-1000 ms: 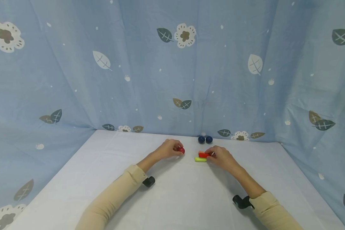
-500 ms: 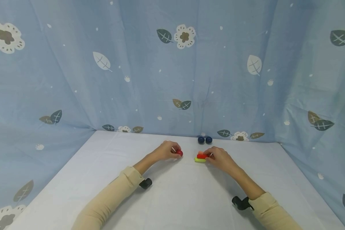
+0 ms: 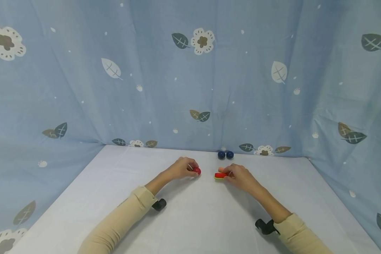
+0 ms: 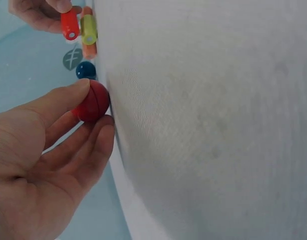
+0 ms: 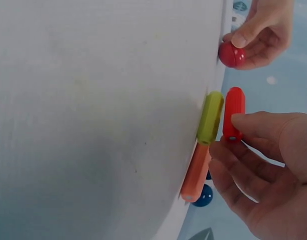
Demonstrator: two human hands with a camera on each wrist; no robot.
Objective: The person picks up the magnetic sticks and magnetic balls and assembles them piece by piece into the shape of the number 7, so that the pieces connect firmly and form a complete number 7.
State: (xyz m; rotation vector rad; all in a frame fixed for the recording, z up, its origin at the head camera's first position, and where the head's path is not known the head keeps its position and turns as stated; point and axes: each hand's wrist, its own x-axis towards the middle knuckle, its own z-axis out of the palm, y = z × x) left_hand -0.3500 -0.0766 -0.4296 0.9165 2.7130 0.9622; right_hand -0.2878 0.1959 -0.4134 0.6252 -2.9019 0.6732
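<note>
My left hand (image 3: 180, 168) pinches a red ball (image 3: 197, 171) at the table surface; in the left wrist view the thumb lies on one side of the ball (image 4: 92, 102) and fingers on the other. To the right, my right hand (image 3: 242, 177) holds a red stick (image 3: 220, 175) by one end, thumb against fingers. A yellow-green stick (image 5: 210, 118) lies on the table right beside the red stick (image 5: 234, 112), partly hidden under it in the head view. An orange stick (image 5: 196, 172) lies behind, its end near the yellow-green one in the right wrist view.
Two dark blue balls (image 3: 221, 155) (image 3: 230, 155) sit side by side near the back edge of the white table (image 3: 209, 218). Behind the table hangs a blue patterned curtain (image 3: 158, 70). A black device is strapped at each wrist.
The red ball has come slightly toward the front and left with my left hand. My right hand has brought the red stick forward and left, from by the orange stick to over the yellow-green one.
</note>
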